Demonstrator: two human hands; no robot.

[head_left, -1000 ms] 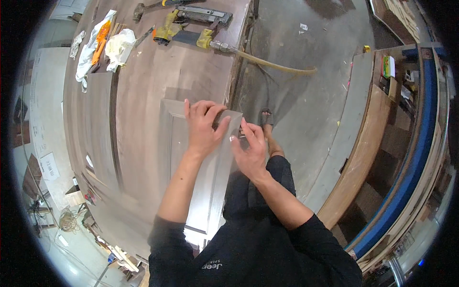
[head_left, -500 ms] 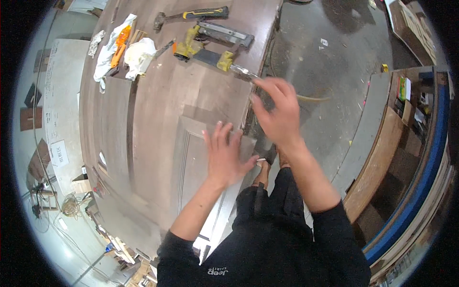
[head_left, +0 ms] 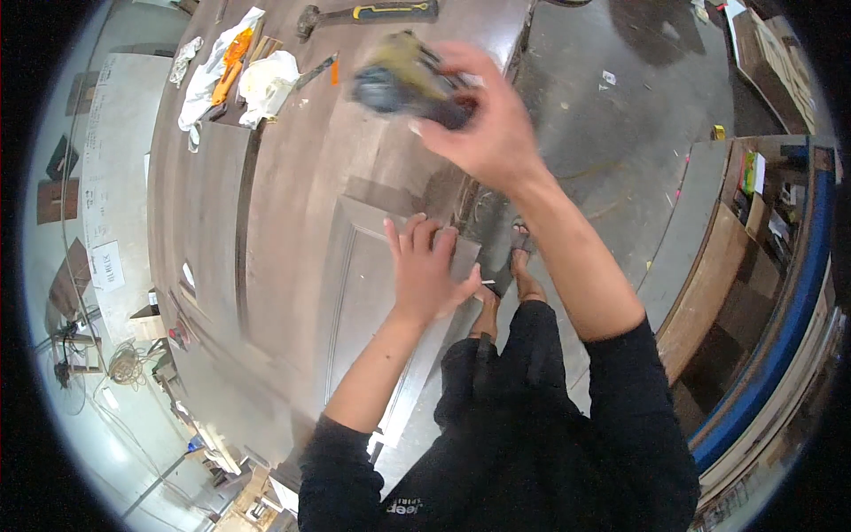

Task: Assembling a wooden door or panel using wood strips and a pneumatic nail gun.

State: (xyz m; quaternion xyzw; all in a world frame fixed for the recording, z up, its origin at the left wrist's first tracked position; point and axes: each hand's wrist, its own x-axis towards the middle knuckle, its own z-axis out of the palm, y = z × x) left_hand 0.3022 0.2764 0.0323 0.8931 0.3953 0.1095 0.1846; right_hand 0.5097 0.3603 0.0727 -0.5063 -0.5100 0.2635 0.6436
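My right hand (head_left: pixel 492 124) is closed round a yellow and black nail gun (head_left: pixel 412 80), raised over the bench top and smeared by motion. A grey panelled door (head_left: pixel 363 301) with a grooved frame lies on the bench in front of me. On its far end, near the corner, rests my left hand (head_left: pixel 430 270), fingers apart and slightly bent, thumb out toward the right edge. Beyond the nail gun lies a hammer (head_left: pixel 377 12) with a black and yellow handle.
White cloths (head_left: pixel 266 87), an orange-handled tool (head_left: pixel 227 80) and a dark flat blade (head_left: pixel 316 71) lie at the bench's far left. A wooden shelf unit (head_left: pixel 700 328) holding boards stands on the right. Coiled cord (head_left: pixel 129 363) hangs at the left.
My right hand has taken hold of the nail gun and lifted it off the bench. My left hand stays on the door, its fingers more bent.
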